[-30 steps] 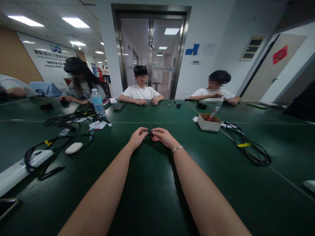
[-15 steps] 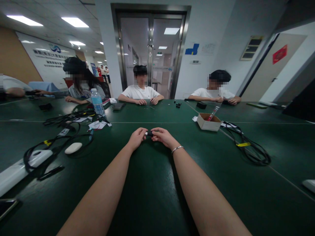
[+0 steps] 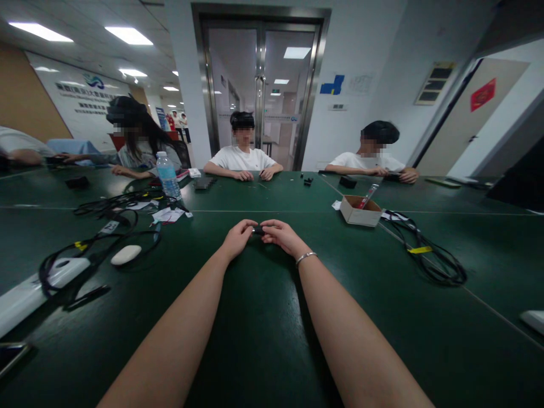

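Note:
Over the middle of the green table (image 3: 263, 317), both my arms reach forward and the fingertips almost meet. Between them is a small black object (image 3: 257, 230) with a pale, shiny end on the left; it is too small and too covered to name. My left hand (image 3: 238, 237) is closed in a pinch at its left end. Wearing a silver bracelet (image 3: 306, 257) at the wrist, my right hand (image 3: 281, 236) pinches the black right end. Fingers hide most of the object.
Left of my arms lie a white mouse (image 3: 126, 255), black cables (image 3: 102, 232), a white power strip (image 3: 42, 294) and a water bottle (image 3: 167, 175). To the right are a small box (image 3: 360, 214) and a coiled cable (image 3: 437, 260). Several people sit around the table.
Less of the shiny left end shows between my fingers, and my left fingertips sit slightly closer to the right hand. Otherwise my arms stay in place.

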Demonstrator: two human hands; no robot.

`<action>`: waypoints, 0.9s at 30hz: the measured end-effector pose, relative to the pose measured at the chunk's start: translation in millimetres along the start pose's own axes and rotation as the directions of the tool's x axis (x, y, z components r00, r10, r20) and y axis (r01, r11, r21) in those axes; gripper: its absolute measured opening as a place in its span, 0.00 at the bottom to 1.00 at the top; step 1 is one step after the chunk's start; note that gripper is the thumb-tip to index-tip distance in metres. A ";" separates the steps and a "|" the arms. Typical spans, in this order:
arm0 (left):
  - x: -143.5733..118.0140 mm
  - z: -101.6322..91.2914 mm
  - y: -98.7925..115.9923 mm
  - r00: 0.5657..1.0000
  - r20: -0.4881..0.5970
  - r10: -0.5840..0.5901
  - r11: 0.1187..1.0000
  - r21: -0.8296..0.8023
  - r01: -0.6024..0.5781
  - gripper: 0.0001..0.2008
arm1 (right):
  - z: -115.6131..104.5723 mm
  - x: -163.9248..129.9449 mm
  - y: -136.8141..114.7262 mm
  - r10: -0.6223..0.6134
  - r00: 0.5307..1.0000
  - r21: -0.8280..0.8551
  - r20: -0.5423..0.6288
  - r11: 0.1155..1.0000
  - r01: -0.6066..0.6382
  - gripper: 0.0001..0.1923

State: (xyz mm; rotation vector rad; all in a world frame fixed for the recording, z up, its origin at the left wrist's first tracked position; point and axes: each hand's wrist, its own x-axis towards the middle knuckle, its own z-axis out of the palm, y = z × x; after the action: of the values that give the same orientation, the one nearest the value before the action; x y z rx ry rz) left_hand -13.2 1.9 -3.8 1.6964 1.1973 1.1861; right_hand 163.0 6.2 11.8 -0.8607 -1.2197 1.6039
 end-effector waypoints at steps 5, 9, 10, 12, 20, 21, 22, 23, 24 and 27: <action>0.1 0.4 -0.9 0.998 0.018 -0.061 0.998 -0.026 0.061 0.14 | -0.5 -0.1 -0.3 -0.001 1.000 -0.015 0.011 1.000 0.001 0.07; 0.5 0.7 -2.2 0.999 0.002 -0.047 0.999 -0.003 0.047 0.14 | 0.1 -0.8 -1.2 -0.007 1.000 -0.015 0.001 1.000 0.007 0.08; 0.7 0.8 -2.6 0.999 0.008 -0.047 0.999 -0.006 0.047 0.14 | 0.4 -1.0 -1.4 -0.007 1.000 -0.013 0.001 1.000 0.007 0.08; 1.0 0.8 -3.0 0.998 0.031 -0.054 0.998 -0.020 0.054 0.14 | 0.8 -1.3 -1.6 -0.002 1.000 -0.012 0.003 1.000 0.002 0.08; 0.3 0.9 -2.3 0.999 0.033 -0.040 0.999 -0.009 0.040 0.14 | 1.1 -1.4 -2.1 -0.005 1.000 -0.001 -0.003 1.000 0.005 0.08; 0.2 1.0 -2.2 0.998 0.034 -0.044 0.999 -0.011 0.044 0.14 | 1.0 -1.3 -2.0 -0.002 1.000 -0.003 0.003 1.000 0.002 0.08; 0.2 1.1 -2.2 0.999 0.030 -0.040 0.999 -0.009 0.040 0.14 | 0.9 -1.2 -1.9 0.001 1.000 -0.006 0.006 1.000 -0.001 0.08; 0.2 1.2 -1.9 0.999 0.022 -0.031 1.000 -0.002 0.031 0.13 | 0.8 -1.1 -1.8 0.002 1.000 -0.008 0.004 1.000 -0.002 0.08; 0.2 1.3 -1.5 1.000 0.013 -0.024 1.000 0.004 0.024 0.13 | 0.9 -1.1 -1.7 0.002 1.000 -0.009 0.000 1.000 -0.002 0.08; 0.1 1.7 1.1 0.999 0.011 -0.050 0.999 -0.018 0.051 0.13 | 1.4 -1.4 -1.7 -0.006 1.000 -0.007 -0.005 1.000 0.006 0.08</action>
State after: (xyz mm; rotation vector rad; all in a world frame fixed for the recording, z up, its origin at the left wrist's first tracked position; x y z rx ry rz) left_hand -11.3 1.6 -3.3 1.6473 1.2128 1.1534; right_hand 162.6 4.6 13.8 -0.8638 -1.2239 1.5925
